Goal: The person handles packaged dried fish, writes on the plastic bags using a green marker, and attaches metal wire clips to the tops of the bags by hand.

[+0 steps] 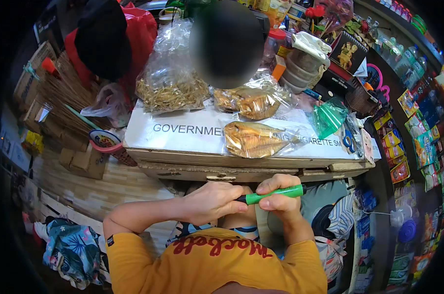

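Note:
A green marker with black ends lies level between my two hands, above my lap. My left hand is closed, its fingers pinching the marker's black left end. Wrapped round the green barrel is my right hand, thumb on top. Just beyond my hands, a clear pack of dried fish rests near the front of the white-topped table. Behind it lies another pack of dried fish. To their left stands a large clear bag of small dried fish.
Blue-handled scissors and a green plastic bag lie on the table's right side. Shelves of hanging packets line the right. A pink basket and cardboard boxes stand at left. A dark blurred patch hides the table's back middle.

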`<state>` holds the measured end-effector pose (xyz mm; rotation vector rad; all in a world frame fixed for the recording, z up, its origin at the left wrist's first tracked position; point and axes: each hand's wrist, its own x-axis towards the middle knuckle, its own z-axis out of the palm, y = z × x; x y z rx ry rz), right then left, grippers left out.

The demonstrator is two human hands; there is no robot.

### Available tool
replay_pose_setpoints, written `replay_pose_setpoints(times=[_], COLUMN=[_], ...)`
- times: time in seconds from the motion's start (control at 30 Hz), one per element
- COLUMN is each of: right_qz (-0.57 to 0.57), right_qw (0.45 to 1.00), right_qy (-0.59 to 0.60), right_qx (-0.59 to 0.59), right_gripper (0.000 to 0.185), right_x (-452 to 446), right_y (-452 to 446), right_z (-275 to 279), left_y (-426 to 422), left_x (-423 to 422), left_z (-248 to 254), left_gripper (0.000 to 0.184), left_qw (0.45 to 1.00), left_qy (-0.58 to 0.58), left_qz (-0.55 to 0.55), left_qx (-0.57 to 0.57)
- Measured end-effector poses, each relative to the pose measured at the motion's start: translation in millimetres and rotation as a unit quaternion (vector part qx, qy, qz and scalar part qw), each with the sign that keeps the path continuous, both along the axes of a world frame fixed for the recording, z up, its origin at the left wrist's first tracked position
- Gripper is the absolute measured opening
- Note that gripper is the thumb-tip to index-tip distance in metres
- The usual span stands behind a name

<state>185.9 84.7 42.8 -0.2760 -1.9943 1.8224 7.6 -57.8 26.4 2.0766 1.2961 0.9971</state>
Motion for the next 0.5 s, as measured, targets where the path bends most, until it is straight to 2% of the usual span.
replay_pose_setpoints(times=[0.03, 0.07, 0.1, 0.13, 0.17, 0.23, 0.27, 0.3, 0.37, 0.5], right_qz=[-0.098, -0.168, -0.116, -0.063, -0.110, -0.212, -0.181, -0.148, -0.140, -0.143], right_qw=[0.969, 0.890, 0.894, 0.894, 0.912, 0.932, 0.941, 0.949, 0.961, 0.972], right_qy=[0.173, 0.358, 0.382, 0.405, 0.355, 0.242, 0.226, 0.209, 0.188, 0.150], right_qx=[-0.145, -0.228, -0.204, -0.179, -0.173, -0.166, -0.174, -0.182, -0.147, -0.110], right_gripper=[0.018, 0.017, 0.018, 0.019, 0.019, 0.018, 0.021, 0.025, 0.036, 0.031], right_x=[15, 30, 68, 89, 76, 31, 11, -8, -37, -77], right_y=[25, 49, 88, 109, 103, 72, 71, 75, 83, 81], right_z=[1, 2, 14, 19, 20, 16, 13, 9, 3, 13], left_y=[-6, -21, -33, -42, -40, -31, -18, -5, 27, 75], left_x=[-5, -15, -30, -32, -32, -27, -26, -22, -12, -12], left_z=[-8, -15, -19, -19, -11, 8, 15, 22, 30, -3], left_gripper=[0.029, 0.028, 0.026, 0.027, 0.027, 0.029, 0.031, 0.032, 0.032, 0.033], left_qw=[0.999, 0.973, 0.888, 0.881, 0.936, 0.985, 0.975, 0.938, 0.912, 0.899], left_qy=[-0.006, -0.174, -0.323, -0.323, -0.241, -0.066, 0.033, 0.131, 0.161, 0.208], left_qz=[-0.023, 0.012, 0.045, 0.108, 0.129, 0.158, 0.190, 0.219, 0.248, 0.255], left_qx=[0.033, -0.151, -0.323, -0.328, -0.221, -0.012, 0.114, 0.236, 0.285, 0.290])
